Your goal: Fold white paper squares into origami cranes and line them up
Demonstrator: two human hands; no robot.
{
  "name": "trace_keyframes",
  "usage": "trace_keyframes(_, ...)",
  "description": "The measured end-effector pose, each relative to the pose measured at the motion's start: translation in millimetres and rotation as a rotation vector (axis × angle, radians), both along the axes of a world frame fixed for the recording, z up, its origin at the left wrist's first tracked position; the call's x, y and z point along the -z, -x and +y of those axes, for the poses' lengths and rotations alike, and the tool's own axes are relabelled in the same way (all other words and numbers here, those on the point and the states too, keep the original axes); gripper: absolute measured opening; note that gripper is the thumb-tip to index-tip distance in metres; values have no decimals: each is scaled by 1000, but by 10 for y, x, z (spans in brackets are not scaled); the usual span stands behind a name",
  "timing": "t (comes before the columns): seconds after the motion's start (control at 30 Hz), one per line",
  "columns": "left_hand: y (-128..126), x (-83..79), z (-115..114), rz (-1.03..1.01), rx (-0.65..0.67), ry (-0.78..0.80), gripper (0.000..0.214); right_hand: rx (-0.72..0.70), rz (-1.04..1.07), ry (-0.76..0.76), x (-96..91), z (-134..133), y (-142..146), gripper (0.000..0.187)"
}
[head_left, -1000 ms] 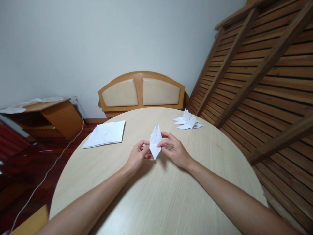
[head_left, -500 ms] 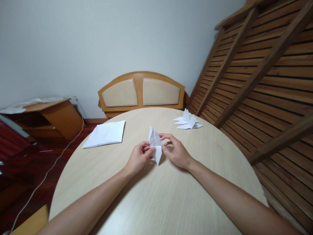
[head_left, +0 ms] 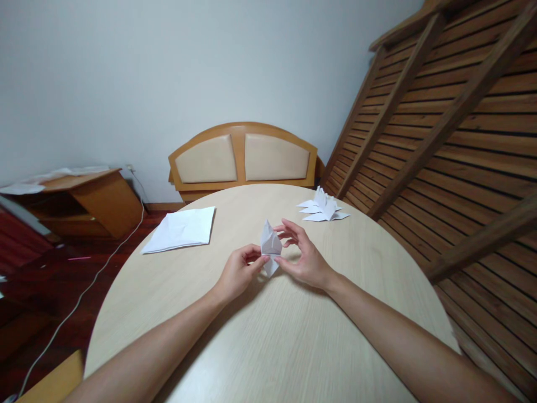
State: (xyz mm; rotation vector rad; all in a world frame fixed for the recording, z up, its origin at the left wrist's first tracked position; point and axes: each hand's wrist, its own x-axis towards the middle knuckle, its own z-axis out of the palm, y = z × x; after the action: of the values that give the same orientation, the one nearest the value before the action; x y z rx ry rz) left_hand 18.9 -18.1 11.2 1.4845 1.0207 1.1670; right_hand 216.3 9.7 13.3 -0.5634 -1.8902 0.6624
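Observation:
A small piece of folded white paper (head_left: 271,245), with a pointed top flap and a pointed lower end, is held up just over the middle of the table. My left hand (head_left: 243,270) pinches its left edge, the thumb in front and the fingers curled behind. On the other side, my right hand (head_left: 305,260) has its thumb on the right edge near the crease, while its index finger arches toward the upper flap. Its other fingers are partly bent behind the paper. Several folded paper cranes (head_left: 323,206) stand bunched at the far right of the table.
A flat stack of white paper (head_left: 180,229) lies at the left of the round wooden table (head_left: 268,347). Beyond the table stands a padded headboard (head_left: 243,154). Wooden slats (head_left: 419,134) lean along the right side, and a low cabinet (head_left: 92,201) stands at left.
The folded paper has turned, its top flap now facing me more widely. My right thumb has come onto its right edge, and the left thumb has shifted slightly.

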Motion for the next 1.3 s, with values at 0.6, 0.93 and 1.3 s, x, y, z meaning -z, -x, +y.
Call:
trace_keyframes(0.6, 73, -6, -85, 377, -118, -396, 28, 111, -156, 129, -53, -18, 16, 15)
trace_keyframes(0.93, 59, -80, -80, 346, -200, -416, 17, 94, -130, 95, -77, -18, 44, 12)
trace_keyframes(1.3, 25, -89, -70, 264, -219, -301, 19, 109, -98, 44, -54, 6, 36, 9)
